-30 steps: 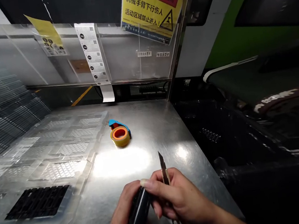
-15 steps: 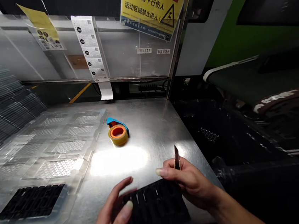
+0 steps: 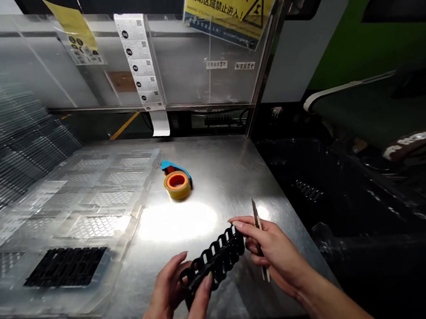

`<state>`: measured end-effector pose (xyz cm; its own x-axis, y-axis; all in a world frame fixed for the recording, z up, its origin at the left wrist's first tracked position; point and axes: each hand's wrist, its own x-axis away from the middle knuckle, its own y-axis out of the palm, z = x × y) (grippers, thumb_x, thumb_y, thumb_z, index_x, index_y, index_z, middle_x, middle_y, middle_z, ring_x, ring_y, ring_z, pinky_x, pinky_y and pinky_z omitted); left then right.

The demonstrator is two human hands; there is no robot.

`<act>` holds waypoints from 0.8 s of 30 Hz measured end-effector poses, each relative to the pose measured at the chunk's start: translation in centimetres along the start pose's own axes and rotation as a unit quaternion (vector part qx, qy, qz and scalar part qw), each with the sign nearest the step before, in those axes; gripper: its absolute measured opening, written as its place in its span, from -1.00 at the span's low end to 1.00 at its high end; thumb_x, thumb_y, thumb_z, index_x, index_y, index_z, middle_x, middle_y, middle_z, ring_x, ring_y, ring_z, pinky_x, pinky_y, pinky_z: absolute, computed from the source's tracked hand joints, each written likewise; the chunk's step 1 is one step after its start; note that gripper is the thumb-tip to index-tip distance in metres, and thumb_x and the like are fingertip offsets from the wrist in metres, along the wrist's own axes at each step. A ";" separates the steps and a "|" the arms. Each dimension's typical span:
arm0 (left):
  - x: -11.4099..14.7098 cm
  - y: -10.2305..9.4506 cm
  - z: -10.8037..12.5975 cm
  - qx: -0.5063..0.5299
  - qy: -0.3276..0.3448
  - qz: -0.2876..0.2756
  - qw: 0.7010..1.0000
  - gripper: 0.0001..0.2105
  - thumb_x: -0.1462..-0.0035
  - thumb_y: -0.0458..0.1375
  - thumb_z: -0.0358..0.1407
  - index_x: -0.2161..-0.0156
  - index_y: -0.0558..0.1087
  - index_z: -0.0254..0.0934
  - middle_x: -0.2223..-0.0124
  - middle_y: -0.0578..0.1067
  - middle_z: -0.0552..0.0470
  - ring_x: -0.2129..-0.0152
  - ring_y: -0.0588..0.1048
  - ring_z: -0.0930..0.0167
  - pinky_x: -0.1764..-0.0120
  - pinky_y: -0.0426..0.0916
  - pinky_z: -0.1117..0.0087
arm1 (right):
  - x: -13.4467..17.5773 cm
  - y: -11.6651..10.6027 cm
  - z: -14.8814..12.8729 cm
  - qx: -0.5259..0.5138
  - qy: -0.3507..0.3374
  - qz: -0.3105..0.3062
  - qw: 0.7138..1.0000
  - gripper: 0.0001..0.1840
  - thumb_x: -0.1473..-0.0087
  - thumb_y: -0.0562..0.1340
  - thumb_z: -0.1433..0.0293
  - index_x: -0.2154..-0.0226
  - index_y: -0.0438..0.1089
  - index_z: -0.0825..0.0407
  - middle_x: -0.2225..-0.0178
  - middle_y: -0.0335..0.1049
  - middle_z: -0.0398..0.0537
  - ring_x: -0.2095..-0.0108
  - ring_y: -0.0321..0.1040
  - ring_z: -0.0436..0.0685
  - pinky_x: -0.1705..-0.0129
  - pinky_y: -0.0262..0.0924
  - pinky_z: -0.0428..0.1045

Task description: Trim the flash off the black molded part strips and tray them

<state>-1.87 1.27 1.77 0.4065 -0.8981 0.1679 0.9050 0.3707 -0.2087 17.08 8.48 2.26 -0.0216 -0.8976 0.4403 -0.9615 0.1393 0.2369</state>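
Observation:
A black plastic part point(image 3: 218, 258) with a row of rounded slots is held up on edge, tilted, above the metal table. My left hand point(image 3: 174, 300) grips its near left end between thumb and fingers. At the far right end, the fingertips of my right hand point(image 3: 271, 247) touch or pinch the part. That same hand keeps a utility knife point(image 3: 258, 225) in its palm, blade pointing up and away. To the left, a similar flat black part point(image 3: 66, 266) lies in a clear plastic tray point(image 3: 125, 234).
A tape dispenser point(image 3: 177, 183) with a yellowish roll sits mid-table point(image 3: 214, 174). Stacked clear trays point(image 3: 7, 125) rise at the left. A label strip point(image 3: 140, 65) hangs on the clear panel behind. Right of the table edge is a black-lined bin point(image 3: 340, 207) with a black part inside.
The black part has been turned from lying broad side up to standing on edge. My left hand has closed on it. The view has shifted slightly, moving the table things right.

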 end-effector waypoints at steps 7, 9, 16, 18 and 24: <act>0.3 0.3 0.6 0.036 -0.043 -0.020 0.998 -0.49 0.03 0.45 0.00 -0.01 0.50 -0.09 0.06 0.65 0.00 0.16 0.63 0.20 0.13 0.52 0.33 | -0.1 0.1 0.3 -0.057 0.029 0.003 0.998 -0.68 -0.02 0.44 0.26 0.25 0.55 0.16 0.45 0.11 -0.19 0.54 -0.14 -0.09 0.66 -0.30 -0.20; 0.2 0.0 0.8 0.058 -0.056 -0.035 0.996 -0.48 0.02 0.46 -0.02 -0.02 0.47 -0.10 0.08 0.65 0.00 0.19 0.63 0.22 0.19 0.54 0.37 | 0.0 0.1 0.1 -0.049 0.034 0.003 0.998 -0.70 -0.02 0.44 0.27 0.26 0.55 0.17 0.44 0.11 -0.18 0.54 -0.15 -0.10 0.66 -0.31 -0.20; -0.5 -0.1 0.6 0.132 -0.083 -0.061 0.986 -0.41 0.03 0.48 -0.07 -0.07 0.41 -0.16 0.13 0.70 0.00 0.23 0.67 0.26 0.23 0.57 0.45 | 0.4 0.3 -0.3 -0.043 0.038 0.004 0.998 -0.71 -0.03 0.45 0.27 0.29 0.57 0.17 0.47 0.08 -0.20 0.56 -0.17 -0.11 0.66 -0.32 -0.20; -1.2 -0.6 0.1 0.141 -0.079 -0.072 0.984 -0.38 0.05 0.50 -0.07 -0.08 0.41 -0.18 0.15 0.71 -0.03 0.27 0.69 0.25 0.26 0.60 0.41 | 0.6 0.2 -0.5 -0.050 0.042 0.002 0.998 -0.69 -0.02 0.47 0.25 0.27 0.58 0.15 0.43 0.15 -0.17 0.56 -0.12 -0.12 0.65 -0.30 -0.19; -8.3 -8.6 0.7 0.105 0.030 0.075 0.991 -0.53 0.07 0.51 -0.10 0.06 0.56 -0.18 0.25 0.70 0.09 0.33 0.64 0.40 0.28 0.55 0.56 | 1.3 -3.2 -0.9 0.003 0.043 0.037 0.998 -0.54 0.05 0.53 0.11 0.15 0.59 0.01 0.38 0.31 -0.12 0.57 0.02 -0.10 0.66 -0.14 -0.20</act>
<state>-12.94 5.67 2.81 0.5360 -0.8392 0.0918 0.8436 0.5366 -0.0205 20.41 7.25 2.80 -0.0690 -0.8458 0.5290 -0.9599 0.2007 0.1957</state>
